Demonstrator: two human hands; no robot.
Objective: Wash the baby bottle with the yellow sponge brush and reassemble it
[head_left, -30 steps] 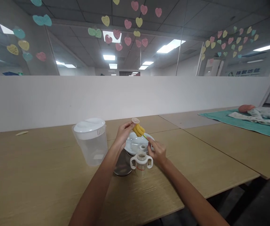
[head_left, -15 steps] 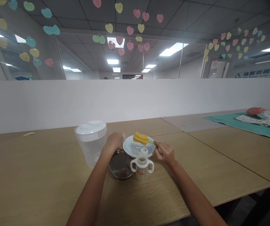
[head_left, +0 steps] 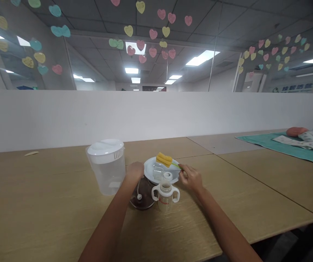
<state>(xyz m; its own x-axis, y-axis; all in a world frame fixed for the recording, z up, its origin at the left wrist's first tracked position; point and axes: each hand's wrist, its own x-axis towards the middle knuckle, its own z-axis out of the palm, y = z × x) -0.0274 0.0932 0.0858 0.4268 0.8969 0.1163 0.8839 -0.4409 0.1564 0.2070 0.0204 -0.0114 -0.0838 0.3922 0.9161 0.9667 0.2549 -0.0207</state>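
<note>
In my right hand [head_left: 191, 177], the fingers are closed round the thin green handle of a yellow sponge brush [head_left: 164, 159]. Its sponge head is above a white plate [head_left: 149, 176] that bears a clear plastic piece and a white bottle collar [head_left: 167, 176]. My left hand [head_left: 135, 171] is closed on a thin white straw [head_left: 138, 187]; the straw hangs down with a small ball at its end. Under it lies a round, dark metal dish [head_left: 147, 198], partly hidden by my left forearm. A two-handled baby bottle [head_left: 165, 196] stands open-topped in front of the plate.
A clear plastic bucket [head_left: 109, 178] with a white lid stands left of my left hand. Far right, a teal cloth [head_left: 257, 139] carries folded fabric and a reddish item [head_left: 296, 131]. A white wall [head_left: 156, 114] runs behind the table, whose front edge is at lower right.
My left hand has come down and nearer over the metal dish, and the straw now hangs visibly from it. My right hand keeps the sponge brush almost in place.
</note>
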